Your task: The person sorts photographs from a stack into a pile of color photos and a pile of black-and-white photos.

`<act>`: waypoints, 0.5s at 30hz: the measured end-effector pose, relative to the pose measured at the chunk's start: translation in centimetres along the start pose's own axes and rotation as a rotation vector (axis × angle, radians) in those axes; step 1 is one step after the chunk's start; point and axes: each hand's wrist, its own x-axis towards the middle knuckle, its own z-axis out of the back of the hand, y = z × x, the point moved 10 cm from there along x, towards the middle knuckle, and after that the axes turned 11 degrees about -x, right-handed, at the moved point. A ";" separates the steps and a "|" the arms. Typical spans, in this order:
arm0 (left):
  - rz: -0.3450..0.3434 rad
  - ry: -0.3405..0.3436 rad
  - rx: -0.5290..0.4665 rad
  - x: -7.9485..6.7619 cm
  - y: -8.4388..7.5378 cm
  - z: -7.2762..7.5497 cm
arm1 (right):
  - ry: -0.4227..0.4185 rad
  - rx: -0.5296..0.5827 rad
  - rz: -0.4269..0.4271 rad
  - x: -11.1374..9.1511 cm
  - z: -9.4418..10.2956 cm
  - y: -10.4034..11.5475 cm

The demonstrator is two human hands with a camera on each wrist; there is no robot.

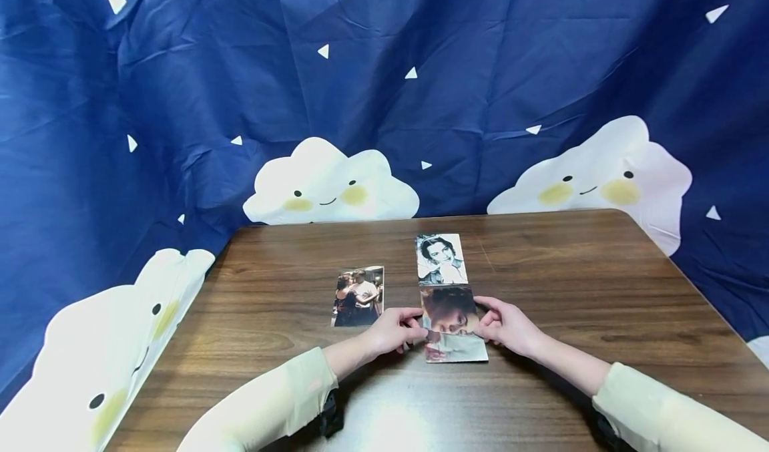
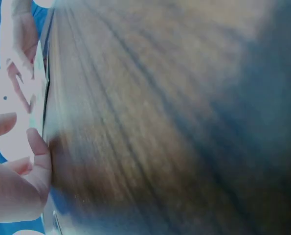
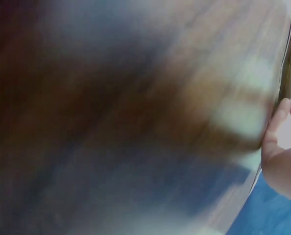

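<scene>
A photo card with a close-up face [image 1: 450,310] lies between my two hands in the head view. My left hand [image 1: 393,330] pinches its left edge between thumb and fingers. On the opposite edge, my right hand [image 1: 507,325] grips it the same way. Just below, and partly overlapped by it, a pale photo card [image 1: 458,349] shows its lower strip. Directly above stands a black-and-white portrait card [image 1: 441,259] in the same column. In the left wrist view, the left hand [image 2: 23,178] is beside a thin card edge; the right wrist view shows the right hand [image 3: 282,156] likewise.
Left of the column, a photo card of two people [image 1: 358,296] lies on the brown wooden table [image 1: 270,272], close to my left fingers. A blue curtain with white clouds [image 1: 330,185] hangs behind the table's far edge.
</scene>
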 end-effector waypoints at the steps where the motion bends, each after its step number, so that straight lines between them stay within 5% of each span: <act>1: 0.002 0.006 -0.002 0.0 0.0 -0.1 | -0.005 -0.019 -0.002 0.0 0.0 0.0; 5: 0.001 0.009 0.004 0.0 0.0 -0.1 | -0.029 -0.088 -0.004 0.0 0.2 0.0; 15: -0.047 -0.002 0.017 0.1 0.0 -0.1 | -0.038 -0.033 0.023 0.0 0.4 0.2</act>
